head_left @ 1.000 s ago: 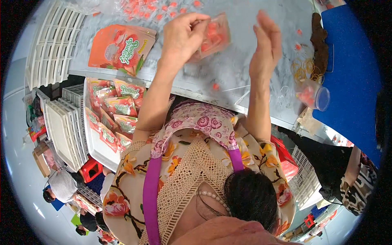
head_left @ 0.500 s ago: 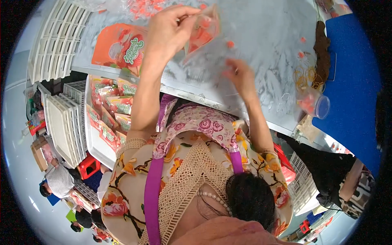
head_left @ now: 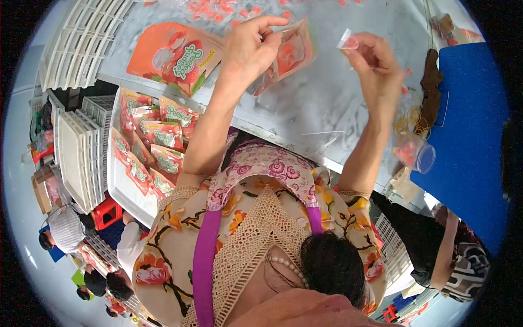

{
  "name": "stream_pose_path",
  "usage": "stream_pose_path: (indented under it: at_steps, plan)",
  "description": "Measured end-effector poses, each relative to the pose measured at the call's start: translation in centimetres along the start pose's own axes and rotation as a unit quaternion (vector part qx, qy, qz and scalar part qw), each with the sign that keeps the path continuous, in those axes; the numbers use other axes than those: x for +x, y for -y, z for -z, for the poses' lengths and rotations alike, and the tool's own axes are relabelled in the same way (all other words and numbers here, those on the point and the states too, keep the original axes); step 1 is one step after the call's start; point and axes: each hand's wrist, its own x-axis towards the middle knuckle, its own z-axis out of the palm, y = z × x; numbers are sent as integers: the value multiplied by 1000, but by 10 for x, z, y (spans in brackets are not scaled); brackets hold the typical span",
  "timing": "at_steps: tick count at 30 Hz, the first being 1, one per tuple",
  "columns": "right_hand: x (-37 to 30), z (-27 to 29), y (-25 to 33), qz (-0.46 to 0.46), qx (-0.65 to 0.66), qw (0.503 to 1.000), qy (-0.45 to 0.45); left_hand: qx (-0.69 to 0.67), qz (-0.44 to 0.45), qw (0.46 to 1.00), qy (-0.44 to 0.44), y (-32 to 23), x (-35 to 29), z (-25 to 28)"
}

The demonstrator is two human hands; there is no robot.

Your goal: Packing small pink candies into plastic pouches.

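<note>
My left hand [head_left: 248, 52] is closed on the top edge of a small see-through pouch [head_left: 294, 57] with red-orange pieces in it, tilted above the grey table. In my right hand [head_left: 378, 71], raised to the right of the pouch, a small clear-and-white wrapped piece [head_left: 347, 41] with a reddish filling is pinched between thumb and fingers. Left of my left hand, flat orange printed pouches [head_left: 158, 54] lie overlapping on the table. Beyond the hands, loose red-orange wrapped pieces [head_left: 218, 10] are scattered.
A white crate [head_left: 133, 204] of filled pouches stands at the table's left front. Stacked white trays [head_left: 81, 163] are beside it. A clear jar [head_left: 424, 158] with red pieces lies on its side at right, near yellow rubber bands [head_left: 417, 122] and a blue surface [head_left: 468, 103].
My right hand has risen up and to the right, and a wrapped piece now shows in its fingers. My left hand and its pouch have shifted slightly right.
</note>
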Motion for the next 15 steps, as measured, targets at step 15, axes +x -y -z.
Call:
stream_pose_path:
  at_steps: [15]
  plan:
    - [-56, -66, 12, -15, 39, 999, 2, -268, 64, 961, -26, 15, 3, 3]
